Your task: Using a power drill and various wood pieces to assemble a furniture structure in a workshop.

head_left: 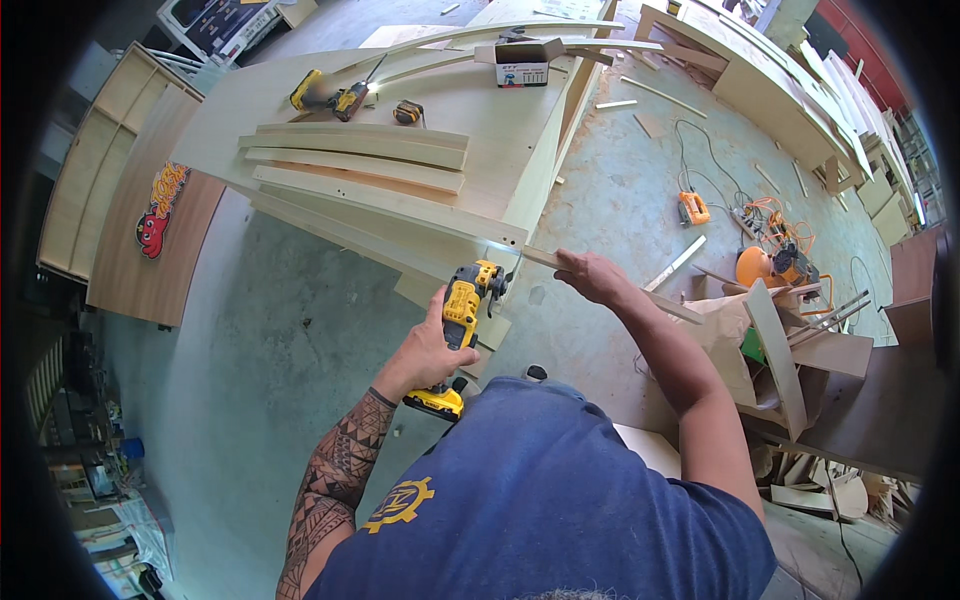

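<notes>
Head cam looked down on a workshop; clock hrs ran round the view, told L to R. Btwn 9 & 10 o'clock was a shallow wooden frame [85, 190], w/ a wood-grain panel [190, 215] just beside it bearing a red-and-yellow cartoon emblem [152, 232]. Pale wood tabletop [490, 150] spread approx 10 to 12. On it, at 11, lay a yellow-and-black cordless tool [350, 100] w/ a long thin bit, partly smeared; a small yellow-and-black block [408, 113], kind unclear, lay near it, twd 12. Long pale boards [370, 145] lay side by side btwn 10 & 11.

Near centre, slightly twd 7, the L hand [430, 345] was curled round the grip of a yellow-and-black power tool [462, 305], thumb on the R side. Its working end pointed up twd the tabletop's near corner; couldn't tell if it touched wood. An open-topped white box [522, 72] sat at 12. Wearer's dark blue shirt [560, 480] filled approx 5 to 6.

Just off centre twd 2, a thin wood strip [542, 258] reached the tabletop corner, its other end pinched in the R hand [598, 278], fingers closed, at 3. Farther out on the floor: orange tool [693, 208] at 2, bigger orange machine [755, 268] at 3, piled wood offcuts [775, 360] btwn 3 & 4.
</notes>
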The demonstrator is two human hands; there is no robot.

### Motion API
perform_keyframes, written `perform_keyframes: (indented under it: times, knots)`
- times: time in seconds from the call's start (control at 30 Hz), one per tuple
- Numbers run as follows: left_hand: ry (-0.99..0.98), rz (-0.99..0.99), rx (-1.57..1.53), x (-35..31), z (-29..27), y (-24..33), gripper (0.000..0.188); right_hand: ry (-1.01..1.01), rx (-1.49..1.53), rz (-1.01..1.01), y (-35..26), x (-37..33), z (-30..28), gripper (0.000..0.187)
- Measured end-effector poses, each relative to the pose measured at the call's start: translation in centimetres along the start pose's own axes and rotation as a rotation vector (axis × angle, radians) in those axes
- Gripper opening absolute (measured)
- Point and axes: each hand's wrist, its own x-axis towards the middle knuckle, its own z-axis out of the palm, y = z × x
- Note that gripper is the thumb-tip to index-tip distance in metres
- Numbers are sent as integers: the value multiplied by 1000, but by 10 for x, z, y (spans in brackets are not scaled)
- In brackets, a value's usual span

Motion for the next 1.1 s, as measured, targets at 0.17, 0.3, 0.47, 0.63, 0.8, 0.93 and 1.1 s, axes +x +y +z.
perform_keyframes:
  times: [0.17, 0.3, 0.47, 0.63, 0.8, 0.93, 1.1]
  knots:
    - [-11, -25, 4, 1, 0, 7, 114, -14, 12, -16, -4, -1, -5, 33]
    - [-43, -64, 9, 2, -3, 12, 114, -27, 20, -24, -2, 0, -7, 30]
    - [-69, -92, 26, 4, -6, 19, 118, 13, 33, -91, 5, 4, -2, 30]
    - [-77, -85, 41, 7, -8, 24, 118, -14, 42, -49, -2, 3, -7, 31]
    - [-87, -97, 47, 12, -10, 27, 117, -67, 44, -3, -5, 4, -17, 32]
    - [-106, -81, 64, 18, -9, 25, 116, 7, 71, -108, 8, 7, -9, 31]
    - [-95, -72, 66, 21, -8, 21, 116, 11, 85, -126, 12, 10, -6, 29]
